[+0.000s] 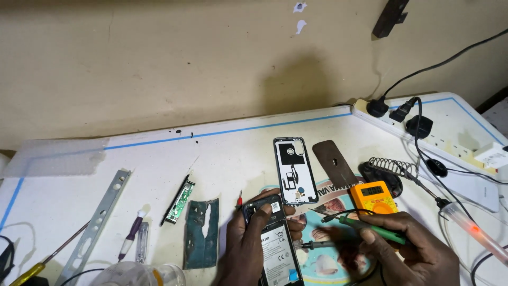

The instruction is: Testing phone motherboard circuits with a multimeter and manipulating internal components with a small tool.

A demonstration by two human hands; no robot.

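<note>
My left hand point(248, 243) grips an opened phone point(278, 254) near the table's front edge, its battery face up and my thumb across its top. My right hand point(413, 249) holds a green-handled probe point(375, 229) slanting toward the phone; a second, dark probe point(317, 244) lies under that hand with its metal tip by the phone's right side. Behind the right hand sits an orange multimeter point(373, 196). A phone back cover point(295, 170) lies flat just above the opened phone.
A soldering iron stand with a coil point(391, 168), a power strip point(423, 127) with plugs and cables, a lit soldering iron point(473, 230), a dark flat plate point(333, 163), a green circuit strip point(180, 201), a teal torn piece point(202, 233), a metal bar point(100, 217) and screwdrivers point(130, 235).
</note>
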